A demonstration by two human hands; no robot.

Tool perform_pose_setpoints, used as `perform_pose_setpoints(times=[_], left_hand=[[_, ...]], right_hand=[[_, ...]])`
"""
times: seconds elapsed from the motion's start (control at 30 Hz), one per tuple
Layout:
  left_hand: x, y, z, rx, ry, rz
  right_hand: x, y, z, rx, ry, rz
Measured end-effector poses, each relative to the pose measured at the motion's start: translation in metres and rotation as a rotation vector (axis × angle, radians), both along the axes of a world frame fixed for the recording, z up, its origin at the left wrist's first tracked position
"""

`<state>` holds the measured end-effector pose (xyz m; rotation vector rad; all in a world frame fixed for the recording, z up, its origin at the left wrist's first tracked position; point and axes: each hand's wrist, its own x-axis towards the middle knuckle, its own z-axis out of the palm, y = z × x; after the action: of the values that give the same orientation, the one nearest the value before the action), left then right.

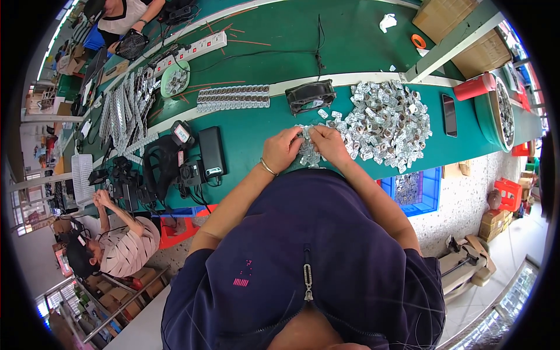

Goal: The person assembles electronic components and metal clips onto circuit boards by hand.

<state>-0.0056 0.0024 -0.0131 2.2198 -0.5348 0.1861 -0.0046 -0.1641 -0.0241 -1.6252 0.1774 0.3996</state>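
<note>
My left hand and my right hand meet close to the table's near edge, just in front of my body. Both have their fingers bent and pinched, but what is between the fingertips is too small to name. Under and between them lies a small heap of silvery metal pieces. A much larger pile of such small pieces spreads to the right of my right hand. Beyond my hands stands a black square fan. To its left, more pieces are laid out in neat rows.
Left of me are a black box, tangled black cables and devices, and long metal strips. A phone, red cup and green bin stand right. A blue crate sits below. Two co-workers sit left.
</note>
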Motion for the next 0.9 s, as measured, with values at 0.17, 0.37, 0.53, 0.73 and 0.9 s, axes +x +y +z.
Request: perform_pose_setpoints(times=[0.17,0.37,0.53,0.73,0.9], left_hand=[[0.004,-0.002,-0.004,0.034,-0.095,-0.028],[-0.003,-0.009,-0.002,-0.139,0.135,-0.070],[0.005,-0.018,-0.021,0.090,0.297,-0.223],[0.018,-0.012,-0.032,-0.136,0.239,-0.413],[0.023,0.002,0.024,-0.393,0.812,-0.497]], right_hand=[[0.000,-0.001,0.003,0.170,0.120,-0.038],[-0.012,-0.010,0.005,-0.006,0.025,0.021],[-0.031,-0.019,-0.003,-0.372,-0.347,-0.078],[-0.019,-0.035,0.010,-0.362,-0.255,-0.083],[-0.014,-0.023,0.024,-0.076,-0.200,0.033]])
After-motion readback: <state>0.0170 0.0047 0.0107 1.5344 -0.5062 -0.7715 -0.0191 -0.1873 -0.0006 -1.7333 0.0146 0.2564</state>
